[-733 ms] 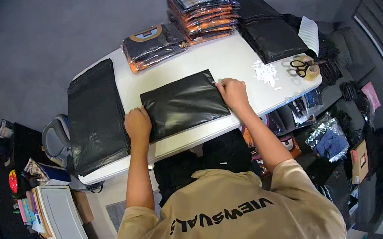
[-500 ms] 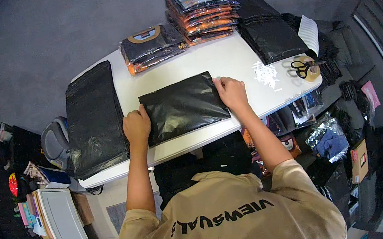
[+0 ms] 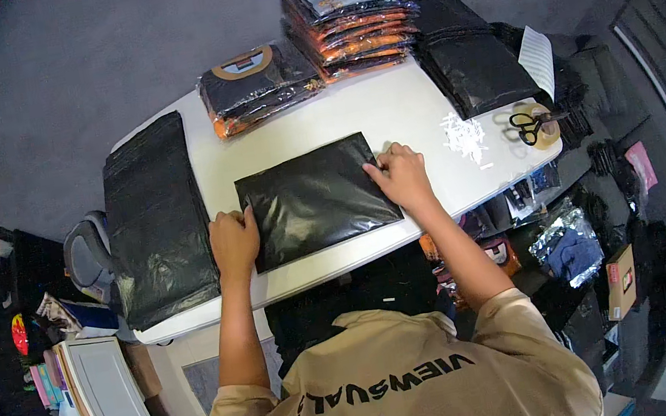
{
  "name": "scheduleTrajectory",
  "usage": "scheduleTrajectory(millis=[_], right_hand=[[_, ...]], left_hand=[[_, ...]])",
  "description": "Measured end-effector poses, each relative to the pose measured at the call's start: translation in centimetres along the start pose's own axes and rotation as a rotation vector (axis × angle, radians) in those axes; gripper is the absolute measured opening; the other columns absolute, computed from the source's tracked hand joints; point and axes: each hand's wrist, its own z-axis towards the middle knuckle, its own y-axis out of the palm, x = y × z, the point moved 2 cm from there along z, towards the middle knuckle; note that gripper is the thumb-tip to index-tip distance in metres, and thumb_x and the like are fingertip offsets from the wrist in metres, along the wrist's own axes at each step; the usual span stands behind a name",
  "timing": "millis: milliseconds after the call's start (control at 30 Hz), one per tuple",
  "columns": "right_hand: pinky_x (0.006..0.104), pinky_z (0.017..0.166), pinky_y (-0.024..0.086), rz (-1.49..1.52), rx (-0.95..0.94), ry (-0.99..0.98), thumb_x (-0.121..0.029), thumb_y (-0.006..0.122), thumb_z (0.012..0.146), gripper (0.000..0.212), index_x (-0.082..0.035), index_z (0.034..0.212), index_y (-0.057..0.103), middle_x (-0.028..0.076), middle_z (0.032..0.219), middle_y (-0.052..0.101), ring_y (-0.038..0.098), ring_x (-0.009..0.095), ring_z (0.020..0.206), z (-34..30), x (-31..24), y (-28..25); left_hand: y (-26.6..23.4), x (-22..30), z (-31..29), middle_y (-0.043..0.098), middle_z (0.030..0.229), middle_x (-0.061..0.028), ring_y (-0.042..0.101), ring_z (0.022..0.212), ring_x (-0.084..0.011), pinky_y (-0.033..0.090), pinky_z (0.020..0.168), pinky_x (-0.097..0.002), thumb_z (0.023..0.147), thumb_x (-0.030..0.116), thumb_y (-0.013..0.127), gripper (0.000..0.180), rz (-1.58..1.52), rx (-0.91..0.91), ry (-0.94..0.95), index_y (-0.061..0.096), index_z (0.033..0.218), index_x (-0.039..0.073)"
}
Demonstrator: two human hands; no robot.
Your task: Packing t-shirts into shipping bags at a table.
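Observation:
A flat black plastic mailing bag (image 3: pixel 314 198) lies on the white table (image 3: pixel 276 143), its surface shiny and slightly creased. My left hand (image 3: pixel 235 241) holds its left edge, the thumb along the side and the fingers curled. At the right edge my right hand (image 3: pixel 403 179) pinches the bag, thumb on top and fingers bent beside it. To the left of my left hand is a stack of larger black plastic bags (image 3: pixel 155 217).
Clear-wrapped folded garments stand at the back in a low pile (image 3: pixel 259 85) and a tall pile (image 3: pixel 353 24). More black bags (image 3: pixel 480 70), white paper strips (image 3: pixel 464 137), scissors (image 3: pixel 526 127) and a tape roll (image 3: pixel 546 137) lie right. A white cabinet (image 3: pixel 107 397) stands lower left.
Both hands have slid a little nearer to me along the bag's side edges. The view has shifted slightly; the bag stays flat on the table.

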Motion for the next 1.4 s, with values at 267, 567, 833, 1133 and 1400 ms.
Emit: scheduleTrajectory(millis=[267, 567, 833, 1133, 1400], right_hand=[[0.0473, 0.082, 0.05, 0.37, -0.087, 0.045, -0.027, 0.074, 0.101, 0.029, 0.0, 0.091, 0.072, 0.017, 0.096, 0.067, 0.067, 0.038, 0.087, 1.2, 1.8, -1.4], [0.0456, 0.085, 0.052, 0.328, 0.108, 0.006, -0.023, 0.068, 0.106, 0.028, 0.003, 0.095, 0.07, 0.022, 0.096, 0.065, 0.066, 0.041, 0.094, 7.0, 9.2, -15.5], [0.0491, 0.089, 0.053, 0.124, 0.289, 0.092, -0.032, 0.058, 0.11, 0.037, 0.003, 0.106, 0.071, 0.028, 0.103, 0.072, 0.069, 0.046, 0.1, 15.1, 25.8, -26.4], [0.0516, 0.099, 0.054, -0.033, 0.333, 0.156, -0.036, 0.059, 0.106, 0.042, 0.0, 0.117, 0.076, 0.03, 0.117, 0.074, 0.07, 0.048, 0.114, 32.7, 35.0, -32.6], [0.0506, 0.102, 0.054, -0.094, 0.137, 0.237, -0.047, 0.062, 0.104, 0.049, -0.003, 0.122, 0.078, 0.029, 0.12, 0.075, 0.071, 0.046, 0.117, 47.7, 39.8, -24.7]], left_hand=[[0.8, 0.5, 2.0, 0.069, 0.091, -0.0252, 0.068, 0.083, -0.045, 0.052, 0.076, -0.0496, 0.109, 0.028, 0.064, 0.038, -0.302, 0.026, -0.014, 0.071, 0.094, -0.006], [-1.7, 15.2, 8.3, 0.051, 0.069, -0.006, 0.046, 0.069, -0.0119, 0.04, 0.063, -0.0346, 0.11, 0.024, 0.064, 0.038, -0.525, -0.104, 0.16, 0.063, 0.087, -0.006], [2.8, 35.6, 14.6, 0.067, 0.074, -0.0205, 0.061, 0.064, -0.0292, 0.048, 0.065, -0.0444, 0.105, 0.027, 0.068, 0.035, -0.515, -0.093, 0.607, 0.072, 0.09, -0.004], [2.5, 50.1, 26.5, 0.072, 0.09, -0.0306, 0.069, 0.09, -0.053, 0.055, 0.084, -0.0594, 0.098, 0.03, 0.068, 0.037, -0.363, 0.045, 0.664, 0.073, 0.081, -0.003], [6.4, 51.7, 37.0, 0.076, 0.114, -0.0292, 0.071, 0.11, -0.0492, 0.054, 0.097, -0.0594, 0.097, 0.033, 0.07, 0.037, 0.081, 0.086, 0.54, 0.079, 0.099, -0.002]])
